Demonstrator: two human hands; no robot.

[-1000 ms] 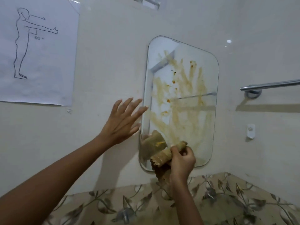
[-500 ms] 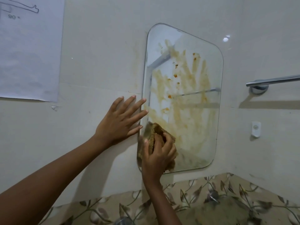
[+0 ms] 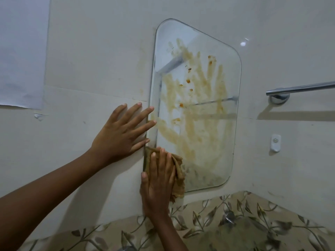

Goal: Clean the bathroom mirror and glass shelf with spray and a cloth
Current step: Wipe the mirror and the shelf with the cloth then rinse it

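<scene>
Brown cloth (image 3: 178, 175), one, is pressed flat by the right hand (image 3: 158, 185), fingers together, on the one mirror's (image 3: 197, 105) near-left corner, partly hidden. Left hand (image 3: 120, 134) lies splayed on the wall just left. One towel bar (image 3: 299, 88) is cut off right.
</scene>
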